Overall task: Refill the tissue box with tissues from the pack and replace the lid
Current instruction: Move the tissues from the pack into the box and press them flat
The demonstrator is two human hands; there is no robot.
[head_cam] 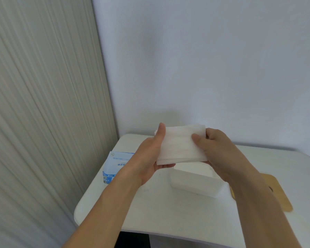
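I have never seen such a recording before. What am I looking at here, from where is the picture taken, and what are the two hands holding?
There is no machine here. A person wears a camera on the head, so this single picture looks forward and down at their own arms. The left hand and the right hand together hold a stack of white tissues in the air, one hand at each end. Below it, on the white table, stands the open white tissue box, without its lid. The wooden lid lies to the right, partly behind the right arm. The blue tissue pack lies to the left.
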